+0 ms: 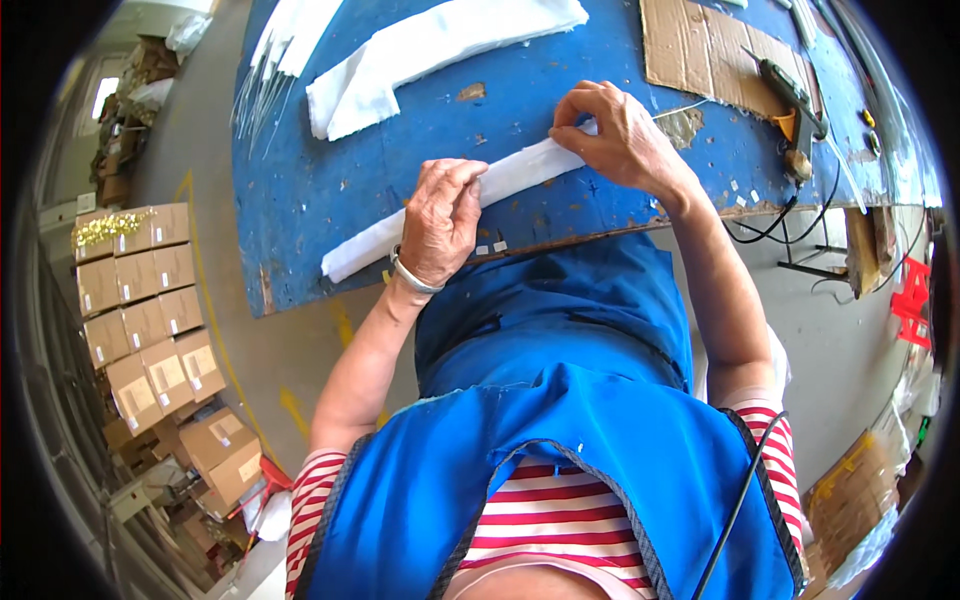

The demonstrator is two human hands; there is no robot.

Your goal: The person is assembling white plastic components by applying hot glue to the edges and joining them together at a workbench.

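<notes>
Head view: we look down on a worn blue-painted wooden worktable point(330, 180) with a person in a blue apron at its near edge.
Strip: a long narrow white fabric strip point(520, 172) lies slantwise along the near edge of the table, from near left to far right, between our two hands.
Left hand point(438, 222): it rests on the strip near its middle, fingers curled down and pinching the cloth; we cannot see the fingertips under the knuckles.
Right hand point(620, 135): it holds the far right end of the strip, fingers bent tight over it; that end is hidden beneath them.
Hard to make out: a thin pale line running right from the right hand may be thread or wire, we cannot tell; the dark hand tool with an orange part point(790, 100) at the far right is blurred by the rim.
Cut off: folded white cloth point(430, 50) at the far side runs out of frame.
Containers: stacked brown cardboard boxes point(150, 310) stand on the floor at left, closed, their contents unseen.
</notes>
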